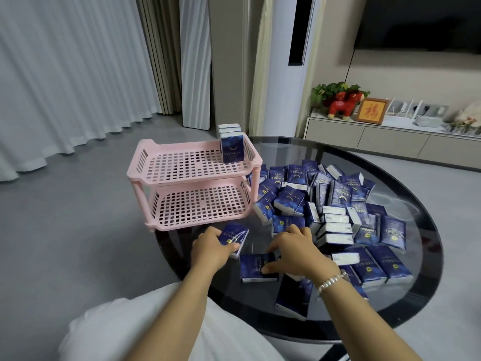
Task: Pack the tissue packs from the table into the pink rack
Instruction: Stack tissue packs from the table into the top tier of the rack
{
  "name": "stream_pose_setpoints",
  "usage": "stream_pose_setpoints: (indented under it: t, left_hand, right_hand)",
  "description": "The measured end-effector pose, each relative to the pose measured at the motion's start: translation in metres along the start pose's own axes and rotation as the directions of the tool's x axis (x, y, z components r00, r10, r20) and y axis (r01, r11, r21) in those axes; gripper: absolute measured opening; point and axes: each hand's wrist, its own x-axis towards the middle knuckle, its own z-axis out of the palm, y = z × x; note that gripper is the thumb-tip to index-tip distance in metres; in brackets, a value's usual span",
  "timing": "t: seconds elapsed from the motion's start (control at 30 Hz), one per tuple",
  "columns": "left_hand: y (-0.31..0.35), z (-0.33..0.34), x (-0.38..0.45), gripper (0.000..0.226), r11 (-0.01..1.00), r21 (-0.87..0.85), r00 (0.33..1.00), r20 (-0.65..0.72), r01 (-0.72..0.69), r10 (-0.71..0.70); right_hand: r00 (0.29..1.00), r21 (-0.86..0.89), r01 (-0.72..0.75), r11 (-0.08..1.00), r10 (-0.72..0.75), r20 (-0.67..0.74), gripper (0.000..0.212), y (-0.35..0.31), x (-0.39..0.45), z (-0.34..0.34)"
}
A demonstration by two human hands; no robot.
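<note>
1. Pink rack (192, 183) at ten o'clock on the round glass table (406, 295); lower tier bare, upper tier carrying just a short row of upright packs (231, 147) in its far right corner.
2. Early going, judging by that: gathering step under way, most of the load unpacked.
3. Left hand (212, 250) at seven o'clock, palm down, grip clamped round one tissue pack (235, 237), thumb along its near edge.
4. Right hand (294, 252) at six o'clock, wrist with a bead bracelet (331, 281), fingers spread, thumb pressing another pack (257, 267) flat; curled round it or not, cannot tell.
5. Big heap of tissue packs (338, 204) from one to four o'clock.
6. Next, probably: lift, turn upright, slot beside that row.
</note>
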Motion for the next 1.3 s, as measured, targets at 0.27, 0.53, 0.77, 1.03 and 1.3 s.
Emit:
stream_pose_setpoints:
  t: [0.27, 0.53, 0.77, 1.03, 1.3]
  left_hand:
    - [-0.008, -0.015, -0.006, 0.035, 0.914, -0.406, 0.999, -0.029, 0.009, -0.023]
    - [-0.02, -0.029, -0.012, 0.036, 0.827, -0.561, 0.995, -0.061, 0.033, -0.081]
    - [-0.019, -0.028, -0.01, 0.036, 0.755, -0.652, 0.994, -0.023, 0.063, -0.103]
    - [-0.016, -0.032, -0.013, 0.03, 0.579, -0.808, 0.994, 0.076, 0.111, -0.084]
    - [-0.01, -0.033, -0.014, 0.024, 0.504, -0.859, 0.996, 0.079, 0.093, -0.048]
  right_hand:
    - [1.0, -0.032, 0.025, 0.999, -0.025, 0.003, 0.039, -0.02, 0.019, -0.002]
    - [0.987, 0.189, -0.013, 0.982, -0.017, 0.157, 0.049, -0.034, 0.035, 0.002]
    - [0.981, 0.21, 0.001, 0.978, -0.041, 0.19, 0.048, -0.036, 0.038, 0.001]
    - [0.998, 0.599, 0.033, 0.8, 0.005, -0.061, 0.037, -0.028, 0.038, -0.012]
    - [0.975, 0.865, 0.127, 0.486, 0.101, -0.2, 0.026, -0.017, 0.032, -0.02]
